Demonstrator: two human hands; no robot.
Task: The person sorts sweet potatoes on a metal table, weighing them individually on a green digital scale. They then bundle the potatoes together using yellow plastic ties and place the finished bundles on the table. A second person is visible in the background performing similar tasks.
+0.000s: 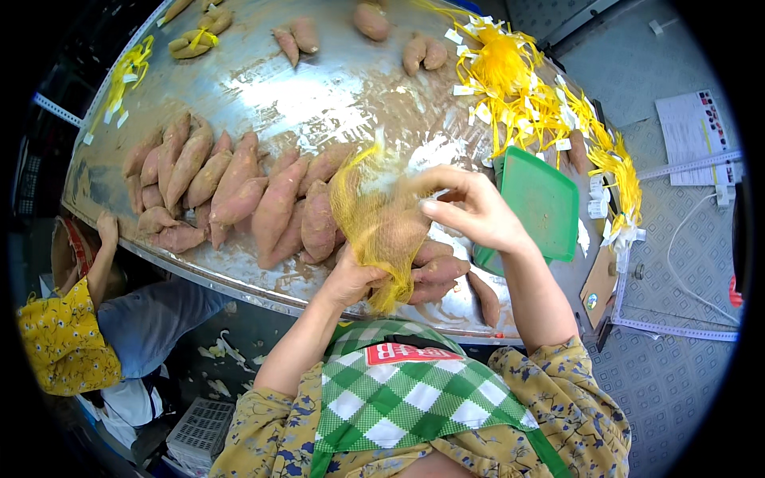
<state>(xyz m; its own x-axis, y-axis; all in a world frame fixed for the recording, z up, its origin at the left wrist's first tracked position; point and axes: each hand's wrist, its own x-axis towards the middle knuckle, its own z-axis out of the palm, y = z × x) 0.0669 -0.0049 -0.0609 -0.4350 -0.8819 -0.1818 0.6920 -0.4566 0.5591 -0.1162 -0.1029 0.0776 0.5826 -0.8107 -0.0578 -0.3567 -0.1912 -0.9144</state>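
A yellow mesh bag (382, 233) with sweet potatoes inside is in front of me at the table's near side. My left hand (352, 278) grips the bag's lower left side. My right hand (466, 206) is at the bag's upper right, fingers bent and partly blurred; whether they hold the mesh is not clear. To the left lies a long pile of loose sweet potatoes (233, 191). Several more sweet potatoes (441, 270) lie just right of the bag, and a slender one (484, 299) lies near the table edge.
A green plastic container (538, 203) stands right of my right hand. Yellow mesh bags with white tags (508, 77) are heaped behind it. More sweet potatoes (370, 21) lie at the table's far side. A co-worker in yellow (72, 340) is at the left edge, beside a grey crate (200, 427).
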